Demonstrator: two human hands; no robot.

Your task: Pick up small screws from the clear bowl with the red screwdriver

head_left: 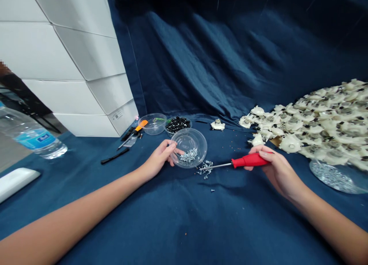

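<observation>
My left hand (161,156) grips the rim of a clear round plastic tub (198,140), which tilts toward me. Small silver screws (189,155) lie gathered in the lower part of it. In my right hand (273,165) is a screwdriver (248,161) with a red handle, its metal shaft pointing left. The tip reaches a loose heap of screws (206,168) on the blue cloth, just right of the tub. One stray screw (212,190) lies closer to me.
Cream plastic parts (322,123) are piled at right, near a clear bag of screws (333,177). Behind the tub stand a container of black pieces (178,124) and a clear lid (153,123). An orange-handled tool (140,126), water bottle (37,136) and white boxes (94,92) are left.
</observation>
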